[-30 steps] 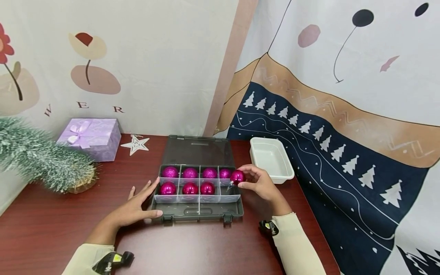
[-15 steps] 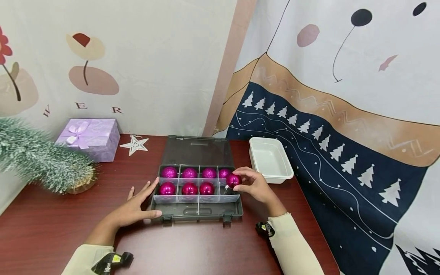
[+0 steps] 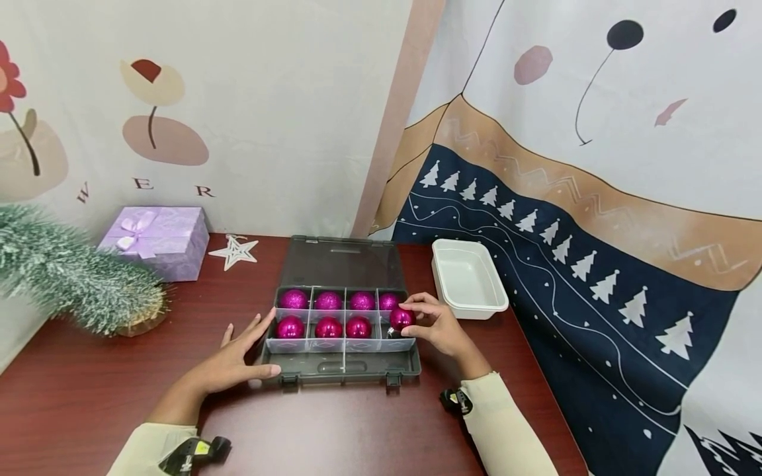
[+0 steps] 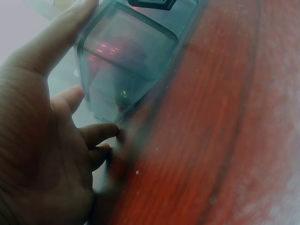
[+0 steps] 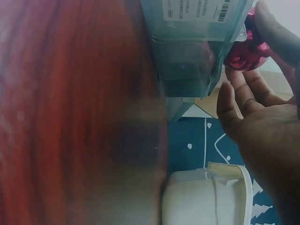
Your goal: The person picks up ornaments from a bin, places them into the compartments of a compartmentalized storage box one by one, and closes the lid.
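Note:
My right hand [image 3: 440, 325] pinches a shiny magenta Christmas bauble [image 3: 401, 318] between thumb and fingers, at the front right compartment of a grey see-through divided box [image 3: 381, 362]. In the right wrist view the bauble [image 5: 247, 55] shows at the box's upper edge. Four-compartment rows hold the others: glittery baubles [image 3: 328, 301] at the back, shiny ones [image 3: 329, 327] in front. My left hand [image 3: 229, 362] rests against the box's left side, fingers extended and thumb near the front corner. The left wrist view shows this hand [image 4: 44, 126] beside the box wall.
A white plastic tub [image 3: 470, 277] stands right of the box. The box lid [image 3: 342, 263] lies folded back. At the left are a white star [image 3: 234, 252], a lilac gift box [image 3: 163, 241] and a small frosted tree [image 3: 77, 277]. Curtains hang behind.
My right hand has moved left and slightly nearer, bringing the bauble from the box's right edge over the front right compartment. My left hand has stayed in place.

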The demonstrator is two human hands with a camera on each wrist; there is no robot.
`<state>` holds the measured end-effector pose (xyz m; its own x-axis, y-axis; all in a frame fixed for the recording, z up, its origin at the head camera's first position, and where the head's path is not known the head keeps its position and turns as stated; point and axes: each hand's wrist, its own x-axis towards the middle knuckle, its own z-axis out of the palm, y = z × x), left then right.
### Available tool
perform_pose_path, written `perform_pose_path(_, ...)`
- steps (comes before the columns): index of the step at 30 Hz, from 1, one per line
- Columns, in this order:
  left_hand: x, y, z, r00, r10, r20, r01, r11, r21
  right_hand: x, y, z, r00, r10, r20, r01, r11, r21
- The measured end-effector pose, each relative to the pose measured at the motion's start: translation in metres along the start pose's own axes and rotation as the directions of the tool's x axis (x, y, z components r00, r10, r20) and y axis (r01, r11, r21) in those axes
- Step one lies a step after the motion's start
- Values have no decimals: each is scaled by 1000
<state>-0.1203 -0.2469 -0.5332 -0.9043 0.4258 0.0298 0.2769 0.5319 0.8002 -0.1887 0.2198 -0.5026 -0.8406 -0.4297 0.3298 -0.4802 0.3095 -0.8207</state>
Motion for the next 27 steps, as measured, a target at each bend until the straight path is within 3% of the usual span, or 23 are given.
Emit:
perform_pose_path(14, 0, -1, 1, 1000, 11, -6, -11, 1000, 3, -3, -7, 5, 994, 100, 49, -97, 993, -66)
perform_pose_path(27, 0, -1, 1, 1000, 22, -10, -22, 1000, 2, -4, -5, 8, 991, 113, 65, -108, 990, -86)
